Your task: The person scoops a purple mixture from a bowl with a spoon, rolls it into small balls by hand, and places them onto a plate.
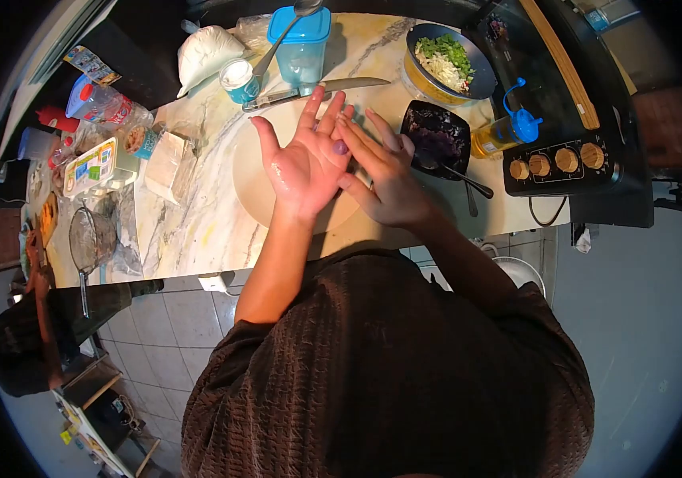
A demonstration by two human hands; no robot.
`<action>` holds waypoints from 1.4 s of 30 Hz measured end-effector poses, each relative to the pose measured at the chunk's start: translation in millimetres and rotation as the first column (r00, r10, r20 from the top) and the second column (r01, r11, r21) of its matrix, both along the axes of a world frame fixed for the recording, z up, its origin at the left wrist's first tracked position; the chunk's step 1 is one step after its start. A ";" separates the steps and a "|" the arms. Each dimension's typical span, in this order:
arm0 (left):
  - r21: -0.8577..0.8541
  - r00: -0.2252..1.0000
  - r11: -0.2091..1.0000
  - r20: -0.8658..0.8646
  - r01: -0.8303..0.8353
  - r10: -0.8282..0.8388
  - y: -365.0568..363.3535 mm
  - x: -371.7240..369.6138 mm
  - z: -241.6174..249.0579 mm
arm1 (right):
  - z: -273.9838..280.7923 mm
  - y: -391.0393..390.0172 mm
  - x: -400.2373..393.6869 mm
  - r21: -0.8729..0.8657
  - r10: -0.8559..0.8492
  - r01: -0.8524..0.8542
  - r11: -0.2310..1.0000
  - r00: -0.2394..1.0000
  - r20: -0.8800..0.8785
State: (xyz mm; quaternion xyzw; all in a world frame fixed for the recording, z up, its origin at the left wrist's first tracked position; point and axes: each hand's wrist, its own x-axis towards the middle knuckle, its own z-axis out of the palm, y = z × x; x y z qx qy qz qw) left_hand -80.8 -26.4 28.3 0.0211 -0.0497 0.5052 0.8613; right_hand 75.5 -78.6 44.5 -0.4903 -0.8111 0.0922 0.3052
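My left hand [305, 163] is palm up with fingers spread, its skin shiny and wet. A small purple ball of dough-like stuff [340, 147] sits at the edge of its palm, by the base of the fingers. From the right, my right hand [389, 171] reaches over with fingers stretched out, touching the left fingers beside the ball. Below both hands lies a pale round plate or board [249, 183], partly covered by them. A dark square bowl [435, 127] smeared with purple mash stands close to my right hand, a spoon [468, 182] resting in it.
Behind the hands lie a knife [349, 84], a small tub [239, 80] and a blue-lidded container [299, 60]. A bowl of chopped greens [451, 64], an oil bottle [504, 135] and a stove [576, 163] stand right. Packages and a strainer [92, 239] crowd the left.
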 end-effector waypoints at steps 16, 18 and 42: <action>-0.070 0.944 0.990 -0.317 -0.119 0.091 11.4 -7.9 2.7 | -22.2 14.0 -7.0 -0.092 -0.092 0.050 0.994 0.831 -0.549; -0.030 0.897 0.984 -0.416 -0.175 0.147 16.3 -24.2 1.4 | -18.5 13.0 -6.5 -0.269 -0.160 -0.019 0.963 0.763 -0.627; -0.032 0.924 0.977 -0.335 -0.209 0.186 12.6 -79.6 -24.0 | -69.8 -3.3 -18.0 -0.210 0.140 -0.131 0.969 0.990 0.028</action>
